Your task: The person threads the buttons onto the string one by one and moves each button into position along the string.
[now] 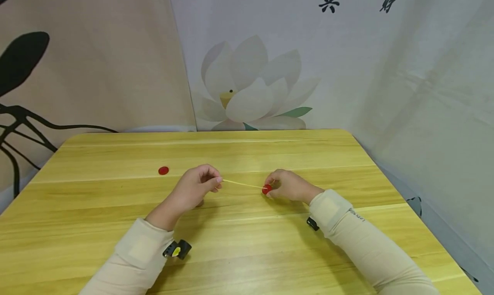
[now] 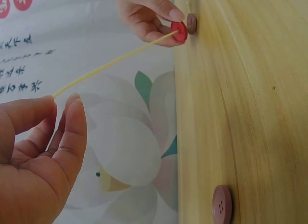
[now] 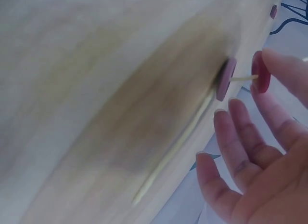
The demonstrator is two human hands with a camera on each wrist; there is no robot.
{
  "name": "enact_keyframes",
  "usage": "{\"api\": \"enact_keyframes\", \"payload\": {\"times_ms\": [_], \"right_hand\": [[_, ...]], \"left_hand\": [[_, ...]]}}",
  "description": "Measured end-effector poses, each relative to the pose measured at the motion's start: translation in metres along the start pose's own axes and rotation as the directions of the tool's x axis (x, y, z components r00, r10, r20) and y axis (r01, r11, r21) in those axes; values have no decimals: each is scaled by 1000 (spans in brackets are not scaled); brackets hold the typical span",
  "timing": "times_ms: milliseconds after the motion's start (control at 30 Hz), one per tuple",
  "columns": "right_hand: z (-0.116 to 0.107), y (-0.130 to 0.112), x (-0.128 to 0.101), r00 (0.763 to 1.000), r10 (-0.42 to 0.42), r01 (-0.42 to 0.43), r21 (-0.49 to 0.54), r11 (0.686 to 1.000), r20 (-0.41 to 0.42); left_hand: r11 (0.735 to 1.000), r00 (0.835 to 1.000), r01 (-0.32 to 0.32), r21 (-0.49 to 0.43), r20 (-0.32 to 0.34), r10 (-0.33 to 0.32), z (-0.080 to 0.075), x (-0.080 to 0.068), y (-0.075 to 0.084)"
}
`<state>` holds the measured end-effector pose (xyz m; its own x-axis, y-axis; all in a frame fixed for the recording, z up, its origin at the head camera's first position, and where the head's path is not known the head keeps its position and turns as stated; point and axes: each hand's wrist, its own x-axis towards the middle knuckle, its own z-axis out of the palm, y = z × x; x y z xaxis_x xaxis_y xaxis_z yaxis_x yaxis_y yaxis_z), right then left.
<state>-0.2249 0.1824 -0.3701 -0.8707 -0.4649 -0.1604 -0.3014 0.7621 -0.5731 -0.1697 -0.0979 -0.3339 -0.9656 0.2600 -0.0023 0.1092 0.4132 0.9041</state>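
My left hand [image 1: 193, 190] pinches one end of a thin yellow cord [image 1: 243, 184] between thumb and forefinger. The cord runs fairly straight across to a red button [image 2: 179, 32], passing through it. My right hand [image 1: 292, 186] grips this button by its edges with thumb and forefinger, the other fingers loosely bent in the right wrist view. Just behind it, a second button [image 3: 226, 79] is strung on the same cord, near the tabletop. Beyond that one, the cord's tail [image 3: 173, 149] trails over the wood. A separate red button [image 1: 164, 170] lies flat to the left of my left hand.
The wooden table [image 1: 239, 252] has a back edge against a pale curtain [image 1: 347, 72] printed with a lotus. Dark plant shapes [image 1: 23, 63] show at the far left. Small black devices [image 1: 177, 249] sit at both wrists, over beige sleeves [image 1: 370, 248].
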Motion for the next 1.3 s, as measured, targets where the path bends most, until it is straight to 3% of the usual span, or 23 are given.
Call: {"api": "enact_keyframes", "payload": {"times_ms": [633,867,1000,1167,1300], "right_hand": [[4,1,0,998,-43,47,-100,994,41],[5,0,0,998,-57,61,-127,990,38],[5,0,-1,997,-72,76,-129,989,36],[2,0,-2,998,-59,60,-86,994,21],[-2,-3,-4,1000,-3,3,18,1000,2]], "left_hand": [[1000,1000,-8,-19,-3,8,0,-2,-2],[999,1000,21,-30,0,-21,1,-2,-2],[1000,1000,-3,-22,0,3,2,-1,-3],[999,999,-39,-5,-3,39,3,0,-5],[999,999,-37,-6,-3,37,4,1,-4]]}}
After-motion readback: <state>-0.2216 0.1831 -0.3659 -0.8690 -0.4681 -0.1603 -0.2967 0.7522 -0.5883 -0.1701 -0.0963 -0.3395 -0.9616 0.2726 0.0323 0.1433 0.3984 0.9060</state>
